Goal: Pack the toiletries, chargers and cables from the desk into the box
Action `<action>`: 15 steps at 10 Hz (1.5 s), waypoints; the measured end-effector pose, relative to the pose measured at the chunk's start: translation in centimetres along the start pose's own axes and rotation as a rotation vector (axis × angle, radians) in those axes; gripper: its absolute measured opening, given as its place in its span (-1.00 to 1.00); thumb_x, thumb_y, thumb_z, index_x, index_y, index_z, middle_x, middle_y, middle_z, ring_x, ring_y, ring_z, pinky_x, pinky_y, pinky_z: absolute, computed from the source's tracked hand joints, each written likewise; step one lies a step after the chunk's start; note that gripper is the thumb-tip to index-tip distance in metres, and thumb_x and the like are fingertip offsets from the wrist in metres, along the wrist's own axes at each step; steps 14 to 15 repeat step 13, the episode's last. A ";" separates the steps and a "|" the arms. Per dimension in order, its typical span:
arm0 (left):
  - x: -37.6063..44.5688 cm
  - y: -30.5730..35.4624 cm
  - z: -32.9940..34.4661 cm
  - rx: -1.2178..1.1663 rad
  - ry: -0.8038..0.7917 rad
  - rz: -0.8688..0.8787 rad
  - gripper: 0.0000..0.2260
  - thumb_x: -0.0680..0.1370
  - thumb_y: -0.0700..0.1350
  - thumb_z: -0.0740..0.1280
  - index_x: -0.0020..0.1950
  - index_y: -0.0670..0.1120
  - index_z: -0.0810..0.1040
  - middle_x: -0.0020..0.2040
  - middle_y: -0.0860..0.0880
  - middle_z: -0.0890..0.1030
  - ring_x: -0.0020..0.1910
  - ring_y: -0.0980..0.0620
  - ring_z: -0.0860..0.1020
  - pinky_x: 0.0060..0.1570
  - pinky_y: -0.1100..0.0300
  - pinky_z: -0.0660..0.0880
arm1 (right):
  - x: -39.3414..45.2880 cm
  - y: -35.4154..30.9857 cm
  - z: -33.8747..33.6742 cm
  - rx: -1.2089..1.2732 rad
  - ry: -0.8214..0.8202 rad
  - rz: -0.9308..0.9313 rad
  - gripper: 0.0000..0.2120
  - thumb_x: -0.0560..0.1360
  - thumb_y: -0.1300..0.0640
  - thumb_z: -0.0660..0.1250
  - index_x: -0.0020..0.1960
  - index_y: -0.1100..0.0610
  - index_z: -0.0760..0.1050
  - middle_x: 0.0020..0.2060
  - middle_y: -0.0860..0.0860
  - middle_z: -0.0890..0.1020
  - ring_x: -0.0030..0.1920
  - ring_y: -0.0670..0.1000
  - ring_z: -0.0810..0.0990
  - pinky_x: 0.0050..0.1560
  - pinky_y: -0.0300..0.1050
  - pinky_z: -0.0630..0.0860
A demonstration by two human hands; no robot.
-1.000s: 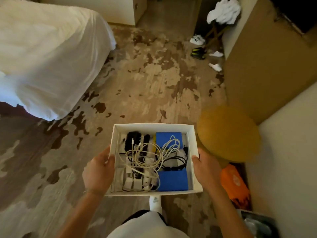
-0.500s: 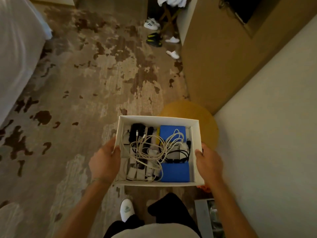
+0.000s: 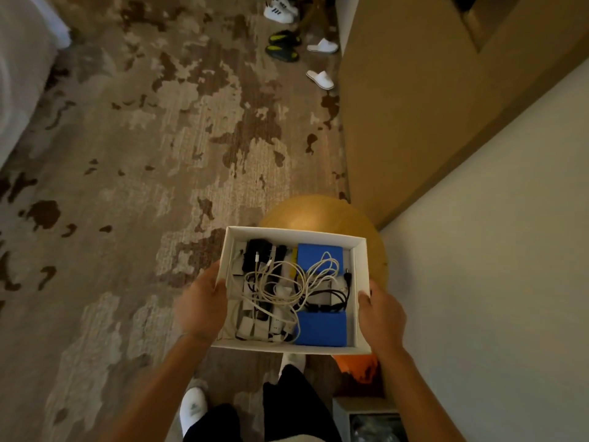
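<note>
I hold a white cardboard box (image 3: 360, 266) in front of me above the carpet. My left hand (image 3: 200, 306) grips its left wall and my right hand (image 3: 381, 317) grips its right wall. Inside lie tangled white cables (image 3: 287, 282), a black cable (image 3: 331, 299), a black charger (image 3: 256, 253), several small white adapters (image 3: 261, 328) and two blue boxes (image 3: 322, 328). The desk is out of view.
A round yellow stool (image 3: 318, 212) stands just beyond the box. A brown cabinet (image 3: 414, 106) and a pale wall (image 3: 494, 250) run along the right. Shoes and slippers (image 3: 287, 49) lie far ahead. An orange bag (image 3: 360, 368) and a bin (image 3: 373, 422) sit at lower right; bed (image 3: 19, 74) at left.
I have turned and stepped to the right with the box in both hands; the bed has slid out to the left edge and the wall has come closer.
</note>
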State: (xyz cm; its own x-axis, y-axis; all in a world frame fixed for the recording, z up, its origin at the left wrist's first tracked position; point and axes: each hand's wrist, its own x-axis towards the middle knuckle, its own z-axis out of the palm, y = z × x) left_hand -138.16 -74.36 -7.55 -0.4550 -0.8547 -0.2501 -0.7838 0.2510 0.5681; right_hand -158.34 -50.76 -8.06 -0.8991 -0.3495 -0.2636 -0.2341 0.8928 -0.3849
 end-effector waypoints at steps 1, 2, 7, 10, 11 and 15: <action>2.4 2.6 4.2 0.079 -0.039 0.007 -0.60 0.62 -0.17 0.20 0.42 0.14 0.47 -0.27 -0.02 0.63 -0.39 -0.05 0.56 -0.42 0.14 0.48 | 4.8 3.0 1.3 0.015 -0.017 0.018 -0.68 0.66 0.10 0.24 0.38 0.14 0.49 -0.02 0.12 0.69 -0.13 0.05 0.60 -0.12 -0.18 0.37; 5.0 4.2 8.3 0.123 -0.067 0.019 -0.59 0.62 -0.15 0.19 0.44 0.14 0.45 -0.19 -0.07 0.69 -0.31 -0.12 0.61 -0.31 0.04 0.59 | 9.2 5.4 3.1 0.026 -0.032 0.051 -0.73 0.65 0.11 0.25 0.30 0.17 0.53 -0.03 0.15 0.69 -0.09 0.13 0.64 -0.14 -0.16 0.35; 14.0 3.6 22.3 0.197 -0.105 -0.020 -0.61 0.63 -0.11 0.23 0.46 0.09 0.44 -0.02 -0.11 0.71 -0.16 -0.18 0.65 -0.30 0.12 0.43 | 20.8 12.6 11.4 -0.004 -0.008 -0.031 -0.83 0.63 0.15 0.30 0.15 0.21 0.57 -0.20 0.13 0.66 -0.33 -0.02 0.45 -0.40 -0.28 0.16; 16.0 2.7 23.5 0.124 -0.129 -0.012 -0.64 0.59 -0.10 0.26 0.37 0.17 0.49 -0.02 -0.03 0.72 -0.13 -0.14 0.65 -0.21 0.02 0.58 | 22.3 12.8 12.3 0.026 -0.043 -0.031 -0.94 0.61 0.13 0.30 0.00 0.11 0.51 -0.19 0.02 0.62 -0.36 -0.15 0.43 -0.40 -0.36 0.11; 17.0 3.1 22.7 0.195 -0.285 -0.019 -0.58 0.61 -0.03 0.28 0.48 0.06 0.40 0.21 -0.08 0.67 0.09 -0.18 0.63 -0.01 -0.07 0.59 | 22.9 12.5 10.3 -0.057 -0.220 -0.046 -0.95 0.61 0.10 0.29 -0.02 0.04 0.43 -0.28 -0.16 0.47 -0.37 -0.23 0.36 -0.42 -0.27 0.20; 14.4 9.7 13.9 -0.003 -0.262 0.088 -0.66 0.63 -0.13 0.31 0.41 -0.03 0.50 0.29 -0.06 0.62 0.20 -0.09 0.61 0.21 -0.08 0.53 | 21.9 7.8 0.6 0.055 -0.292 -0.072 -0.77 0.62 0.08 0.26 0.23 0.01 0.58 -0.04 0.01 0.68 -0.15 0.01 0.60 -0.13 -0.07 0.54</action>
